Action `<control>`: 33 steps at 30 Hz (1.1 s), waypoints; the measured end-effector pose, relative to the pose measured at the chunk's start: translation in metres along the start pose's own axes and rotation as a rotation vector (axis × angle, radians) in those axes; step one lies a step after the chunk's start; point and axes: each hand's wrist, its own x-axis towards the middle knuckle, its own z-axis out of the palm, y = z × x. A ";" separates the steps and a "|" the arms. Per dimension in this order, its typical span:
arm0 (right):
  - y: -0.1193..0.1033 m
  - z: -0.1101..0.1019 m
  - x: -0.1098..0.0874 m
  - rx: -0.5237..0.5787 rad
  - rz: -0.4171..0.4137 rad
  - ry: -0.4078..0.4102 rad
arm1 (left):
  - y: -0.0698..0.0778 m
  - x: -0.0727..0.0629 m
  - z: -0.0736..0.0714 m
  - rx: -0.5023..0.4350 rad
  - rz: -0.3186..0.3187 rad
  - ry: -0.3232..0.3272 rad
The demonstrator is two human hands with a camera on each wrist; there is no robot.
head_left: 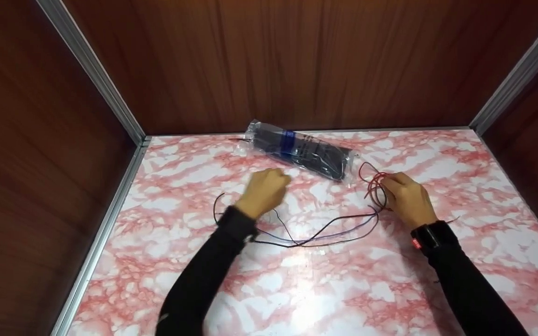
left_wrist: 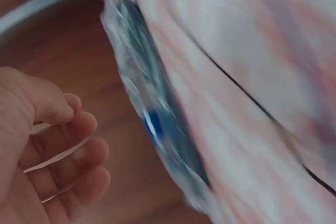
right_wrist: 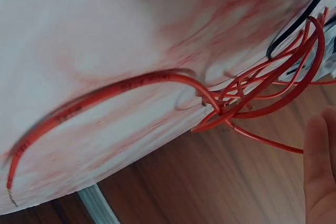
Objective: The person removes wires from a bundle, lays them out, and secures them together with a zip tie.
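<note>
My right hand (head_left: pixel 409 198) is at the right of the table, its thumb and fingertips pinching a loose bundle of red wires (head_left: pixel 376 181). In the right wrist view one red wire (right_wrist: pixel 105 95) arches out from the tangle to a bare metal tip, and a single finger (right_wrist: pixel 317 166) shows at the right edge. My left hand (head_left: pixel 264 191) is raised over the middle left, blurred in the head view. Its fingers (left_wrist: pixel 86 153) are loosely curled with nothing between them. Below and between the hands stretch a black wire (head_left: pixel 343 216) and a bluish-purple wire (head_left: pixel 343 232).
Behind the hands lies a clear plastic packet (head_left: pixel 320 156) with dark contents and a blue band, close to the back panel (head_left: pixel 269 65). Wood-grain panels with metal edge strips (head_left: pixel 105 84) enclose the red-and-white marbled table (head_left: pixel 273 298) on three sides.
</note>
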 end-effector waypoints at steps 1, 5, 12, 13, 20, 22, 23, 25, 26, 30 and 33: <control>-0.003 0.001 -0.001 -0.002 -0.015 0.003 | 0.013 0.014 0.002 -0.005 0.034 -0.023; -0.016 0.004 0.001 -0.007 -0.092 0.009 | 0.059 0.058 0.014 0.017 0.128 -0.074; -0.034 0.008 0.013 0.022 -0.172 0.037 | 0.091 0.087 0.032 0.073 0.101 -0.064; -0.036 0.008 0.014 0.027 -0.183 0.052 | 0.092 0.087 0.034 0.066 0.100 -0.071; -0.044 0.008 0.010 0.057 -0.230 0.091 | 0.090 0.083 0.051 -0.003 0.099 -0.092; -0.043 0.007 0.007 0.046 -0.220 0.074 | 0.088 0.082 0.051 -0.021 0.105 -0.070; -0.041 0.007 0.006 0.036 -0.208 0.059 | 0.086 0.082 0.050 -0.029 0.107 -0.062; -0.036 0.005 0.003 0.004 -0.179 0.021 | 0.083 0.082 0.047 -0.028 0.112 -0.049; -0.033 0.004 0.001 -0.008 -0.159 0.003 | 0.081 0.082 0.045 -0.026 0.114 -0.041; -0.019 -0.002 -0.005 -0.023 -0.085 -0.028 | 0.073 0.083 0.036 0.002 0.122 -0.022; -0.010 -0.005 -0.007 -0.025 -0.047 -0.017 | 0.069 0.083 0.031 0.013 0.137 0.014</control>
